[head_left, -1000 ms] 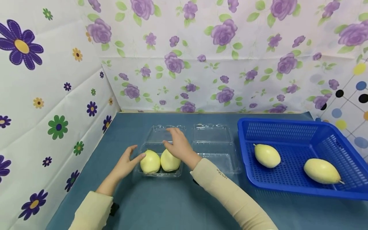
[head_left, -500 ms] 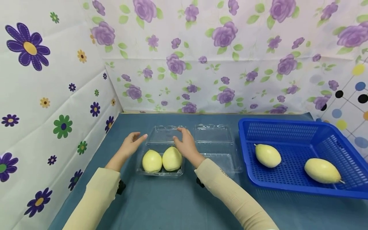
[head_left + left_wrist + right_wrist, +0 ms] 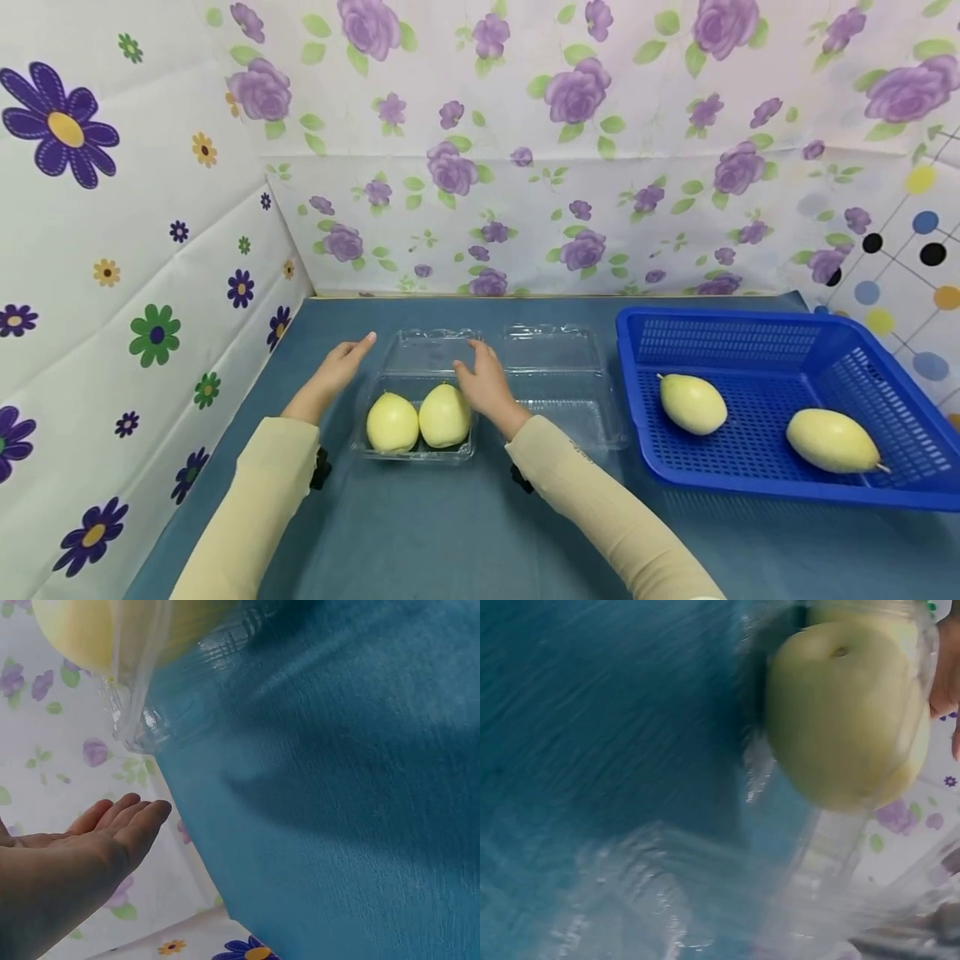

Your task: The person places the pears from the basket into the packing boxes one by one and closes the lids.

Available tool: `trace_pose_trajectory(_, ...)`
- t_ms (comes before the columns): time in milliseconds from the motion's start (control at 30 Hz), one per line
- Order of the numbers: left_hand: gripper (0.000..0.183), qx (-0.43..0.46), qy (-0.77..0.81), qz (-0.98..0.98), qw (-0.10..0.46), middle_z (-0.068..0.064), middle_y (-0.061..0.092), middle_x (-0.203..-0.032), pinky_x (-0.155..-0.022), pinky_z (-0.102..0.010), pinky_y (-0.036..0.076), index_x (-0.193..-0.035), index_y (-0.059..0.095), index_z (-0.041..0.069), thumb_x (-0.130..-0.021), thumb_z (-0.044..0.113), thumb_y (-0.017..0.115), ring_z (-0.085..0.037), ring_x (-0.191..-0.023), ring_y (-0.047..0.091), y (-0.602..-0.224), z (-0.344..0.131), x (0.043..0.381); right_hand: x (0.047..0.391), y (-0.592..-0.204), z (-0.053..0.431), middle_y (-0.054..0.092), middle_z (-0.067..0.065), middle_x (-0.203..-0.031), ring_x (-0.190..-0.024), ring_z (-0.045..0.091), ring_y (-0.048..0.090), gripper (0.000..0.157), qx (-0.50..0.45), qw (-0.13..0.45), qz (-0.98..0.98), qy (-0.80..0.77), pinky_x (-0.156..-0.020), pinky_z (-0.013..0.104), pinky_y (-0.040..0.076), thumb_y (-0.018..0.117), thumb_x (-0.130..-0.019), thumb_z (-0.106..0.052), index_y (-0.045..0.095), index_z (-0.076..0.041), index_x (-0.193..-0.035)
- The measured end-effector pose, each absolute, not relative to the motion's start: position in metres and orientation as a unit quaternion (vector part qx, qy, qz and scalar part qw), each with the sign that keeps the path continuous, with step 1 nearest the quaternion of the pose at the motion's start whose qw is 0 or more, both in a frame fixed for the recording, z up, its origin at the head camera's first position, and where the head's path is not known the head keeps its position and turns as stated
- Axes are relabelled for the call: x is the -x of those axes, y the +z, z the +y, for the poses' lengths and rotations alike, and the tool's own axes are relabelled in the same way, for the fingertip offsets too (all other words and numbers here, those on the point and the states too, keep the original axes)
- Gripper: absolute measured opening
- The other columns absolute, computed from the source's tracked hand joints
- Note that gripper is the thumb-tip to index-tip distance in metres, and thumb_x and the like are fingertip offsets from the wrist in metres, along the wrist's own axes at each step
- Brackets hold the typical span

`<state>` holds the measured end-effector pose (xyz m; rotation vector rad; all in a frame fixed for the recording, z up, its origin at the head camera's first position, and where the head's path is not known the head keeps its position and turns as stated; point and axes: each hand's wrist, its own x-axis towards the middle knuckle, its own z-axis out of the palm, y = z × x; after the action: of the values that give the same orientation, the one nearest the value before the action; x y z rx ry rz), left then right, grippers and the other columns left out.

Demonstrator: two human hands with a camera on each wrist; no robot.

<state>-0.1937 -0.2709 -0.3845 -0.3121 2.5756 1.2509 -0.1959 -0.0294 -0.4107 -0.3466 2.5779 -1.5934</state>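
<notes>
Two pale yellow, pear-shaped fruits, a left one and a right one, sit side by side in a clear plastic clamshell box. Its lid lies folded back, away from me. Left of the lid, apart from the fruits, is my left hand, with fingers extended; the left wrist view also shows this hand holding nothing. My right hand is at the right side of the box, thumb and fingers spread, and overlaps the lid's edge in the head view.
A second clear clamshell box, also opened, lies just right of the first. Farther right, a blue plastic basket holds two similar fruits, one on the left and one on the right. Flower-patterned sheets stand behind the blue tabletop.
My left hand has left the left fruit and moved up beside the lid, its fingers straightening. My right hand has shifted from over the right fruit to the box's right side.
</notes>
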Motion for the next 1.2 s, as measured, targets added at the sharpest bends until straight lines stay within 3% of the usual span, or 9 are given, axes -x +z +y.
trace_pose_trajectory(233,0.094,0.088,0.405,0.895,0.164,-0.031,0.020,-0.151,-0.111,-0.059,0.024,-0.150,0.013,-0.006,-0.093,0.070,0.015,-0.047,-0.138,0.023,-0.391,-0.271,0.207,0.200,-0.417,-0.024,0.027,0.024,-0.152,-0.138,0.041,0.031,0.061,0.093,0.067,0.839,-0.532,-0.108,0.056,0.032,0.042,-0.102,-0.034,0.026,0.002,-0.148)
trace_pose_trajectory(467,0.090,0.092,0.398,0.898,0.164,-0.031,0.029,-0.146,-0.109,-0.058,0.029,-0.147,0.021,-0.009,-0.096,0.064,0.016,-0.047,-0.133,0.031,-0.395,-0.267,0.210,0.203,-0.416,-0.027,0.027,0.029,-0.150,-0.138,0.043,0.029,0.072,0.087,0.091,0.839,-0.529,-0.110,0.056,0.029,0.031,-0.102,-0.048,0.021,0.006,-0.148)
trace_pose_trajectory(833,0.088,0.094,0.385,0.903,0.167,-0.032,0.032,-0.145,-0.109,-0.058,0.028,-0.146,0.021,-0.011,-0.097,0.062,0.019,-0.047,-0.135,0.029,-0.393,-0.257,0.221,0.214,-0.419,-0.028,0.028,0.028,-0.150,-0.137,0.043,0.031,0.088,0.040,0.129,0.844,-0.519,-0.110,0.055,0.029,0.024,-0.096,-0.065,0.021,0.006,-0.148)
trace_pose_trajectory(1200,0.094,0.105,0.394,0.895,0.178,-0.029,0.028,-0.149,-0.110,-0.057,0.027,-0.148,0.019,-0.008,-0.093,0.069,0.018,-0.045,-0.137,0.027,-0.391,-0.257,0.223,0.215,-0.417,-0.032,0.030,0.029,-0.149,-0.137,0.043,0.032,0.087,0.026,0.126,0.844,-0.520,-0.111,0.054,0.029,0.028,-0.097,-0.063,0.022,0.008,-0.147)
